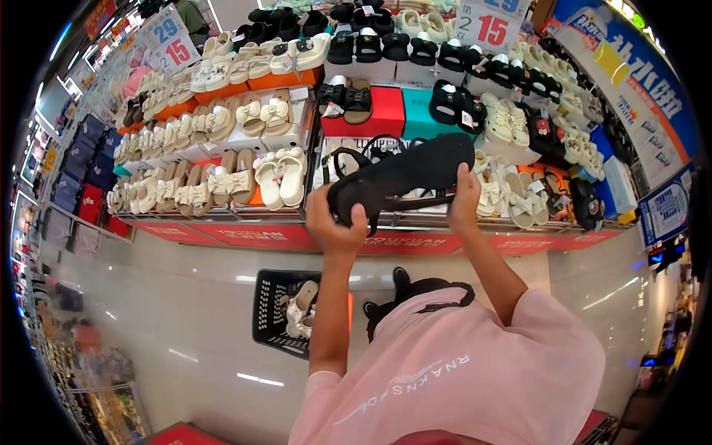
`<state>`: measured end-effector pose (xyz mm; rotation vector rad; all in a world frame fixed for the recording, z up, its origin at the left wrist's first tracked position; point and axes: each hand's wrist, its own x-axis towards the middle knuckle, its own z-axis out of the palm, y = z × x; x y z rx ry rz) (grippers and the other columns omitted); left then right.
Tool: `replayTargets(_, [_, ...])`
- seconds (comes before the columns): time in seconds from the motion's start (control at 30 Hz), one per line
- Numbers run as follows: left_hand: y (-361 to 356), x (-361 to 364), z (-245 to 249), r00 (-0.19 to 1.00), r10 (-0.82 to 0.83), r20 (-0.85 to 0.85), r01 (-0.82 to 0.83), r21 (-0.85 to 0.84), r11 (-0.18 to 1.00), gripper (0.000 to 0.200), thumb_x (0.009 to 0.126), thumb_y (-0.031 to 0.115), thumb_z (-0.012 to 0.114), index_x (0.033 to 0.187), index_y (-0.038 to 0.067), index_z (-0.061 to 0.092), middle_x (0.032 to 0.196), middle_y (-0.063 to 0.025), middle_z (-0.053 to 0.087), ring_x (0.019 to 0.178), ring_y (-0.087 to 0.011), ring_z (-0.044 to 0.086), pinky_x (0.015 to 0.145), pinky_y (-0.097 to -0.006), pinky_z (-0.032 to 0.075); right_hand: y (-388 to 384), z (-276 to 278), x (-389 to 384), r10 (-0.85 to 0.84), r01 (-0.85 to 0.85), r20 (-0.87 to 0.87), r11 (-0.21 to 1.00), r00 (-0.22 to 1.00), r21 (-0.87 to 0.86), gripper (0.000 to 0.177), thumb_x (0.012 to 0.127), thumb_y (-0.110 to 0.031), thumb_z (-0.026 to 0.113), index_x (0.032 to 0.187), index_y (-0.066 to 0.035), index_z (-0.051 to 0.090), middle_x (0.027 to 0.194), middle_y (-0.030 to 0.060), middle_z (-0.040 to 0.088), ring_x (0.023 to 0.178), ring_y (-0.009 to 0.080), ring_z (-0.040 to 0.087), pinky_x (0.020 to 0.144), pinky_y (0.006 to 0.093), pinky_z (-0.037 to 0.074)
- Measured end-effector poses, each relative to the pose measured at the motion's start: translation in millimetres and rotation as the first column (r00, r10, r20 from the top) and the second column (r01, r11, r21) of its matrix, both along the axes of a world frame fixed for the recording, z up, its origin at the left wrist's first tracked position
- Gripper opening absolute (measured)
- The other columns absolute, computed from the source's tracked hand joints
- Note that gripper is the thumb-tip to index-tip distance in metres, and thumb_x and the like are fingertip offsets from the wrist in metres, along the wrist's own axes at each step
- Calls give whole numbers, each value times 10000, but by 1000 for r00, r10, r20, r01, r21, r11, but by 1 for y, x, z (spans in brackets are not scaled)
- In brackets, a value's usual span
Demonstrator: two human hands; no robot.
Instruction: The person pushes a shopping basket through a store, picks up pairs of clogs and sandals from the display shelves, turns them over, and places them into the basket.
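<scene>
Both hands hold a black strappy sandal [415, 172] up in front of the shoe display, its dark sole turned toward me. My left hand [332, 226] is closed around the left end, thumb pressed on the sole. At the right end, my right hand [465, 194] grips the edge, with the thumb up along the side. Thin black straps loop out above and below the sole. Behind it, part of the lower display row is hidden. Cream slippers [280, 178] stand just left of the sandal, and a pair of bow sandals [527, 200] lies to the right.
A black shopping basket [261, 315] with light-coloured sandals [300, 311] stands on the shiny floor [185, 304] by my left arm. The tiered display has a red front edge [415, 245]. Price signs [493, 28] rise at the back, and a blue poster [630, 81] stands right.
</scene>
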<state>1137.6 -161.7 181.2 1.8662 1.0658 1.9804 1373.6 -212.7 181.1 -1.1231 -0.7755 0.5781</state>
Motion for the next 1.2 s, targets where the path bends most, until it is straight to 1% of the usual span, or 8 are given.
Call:
replayTargets(0.13, [-22, -23, 78, 976, 86, -197, 10, 443, 896, 553, 714, 514, 720, 931, 18, 605, 867, -146, 585, 732, -304, 571, 641, -422, 515, 18, 6, -39, 68, -66, -494, 998, 867, 22, 434, 990, -490, 518, 1120, -84, 596, 910, -5, 604, 981, 164, 606, 786, 299, 492])
replayTargets(0.27, [-40, -37, 106, 883, 240, -404, 116, 682, 722, 175, 908, 244, 566, 910, 71, 596, 835, -79, 661, 801, -269, 602, 740, -435, 546, 35, -35, -37, 396, -505, -873, 836, 284, 214, 581, 903, -640, 506, 1182, -139, 594, 1082, 116, 651, 1054, 308, 618, 971, 519, 471])
replayTargets(0.37, [-55, -48, 108, 836, 286, -469, 192, 737, 648, 90, 834, 106, 597, 921, 85, 585, 874, -66, 708, 846, -267, 615, 744, -458, 550, -2, 7, -63, 492, -556, -824, 783, 281, 278, 612, 922, -625, 476, 1205, -94, 588, 1179, 143, 640, 1082, 324, 617, 966, 504, 483])
replayTargets(0.47, [-66, -63, 89, 778, 393, -489, 211, 794, 571, 138, 888, 157, 559, 1011, 148, 497, 885, -54, 713, 928, -234, 586, 842, -432, 515, 17, -40, -40, 517, -521, -64, 847, 854, -109, 684, 949, -631, 425, 1329, -67, 504, 1280, 130, 569, 1150, 302, 576, 1013, 459, 455])
replayTargets(0.57, [-69, -75, 69, 775, 377, -507, 193, 759, 622, 165, 903, 153, 522, 1043, 163, 435, 948, -55, 706, 1002, -248, 542, 863, -471, 469, 4, -11, -45, 686, -694, -288, 714, 668, 91, 599, 952, -495, 505, 1374, -69, 485, 1303, 128, 586, 1169, 274, 557, 1059, 434, 396])
replayTargets(0.67, [-69, -89, 57, 803, 276, -528, 188, 664, 724, 311, 828, 111, 613, 1057, 200, 423, 990, -31, 688, 1027, -230, 528, 872, -491, 458, 0, 11, -45, 665, -719, -743, 551, 70, 425, 637, 971, -540, 439, 1377, -50, 473, 1356, 163, 537, 1227, 353, 520, 1084, 486, 368])
replayTargets(1.07, [-58, -89, 36, 823, 83, -562, 302, 557, 774, 338, 794, 92, 658, 1054, 178, 460, 1070, -51, 647, 1031, -272, 520, 840, -575, 469, -42, 10, -23, 567, -687, -822, 617, 51, 383, 990, 875, -779, 372, 1432, 40, 392, 1399, 245, 498, 1234, 424, 528, 1051, 543, 410])
replayTargets(1.2, [-51, -91, 24, 829, -11, -559, 360, 519, 775, 379, 773, 62, 690, 1058, 160, 460, 1078, -55, 642, 970, -264, 541, 823, -515, 486, -66, -14, -2, 451, -683, -890, 672, 72, 286, 512, 924, -381, 507, 1184, 51, 597, 1167, 210, 653, 1072, 345, 638, 983, 532, 483])
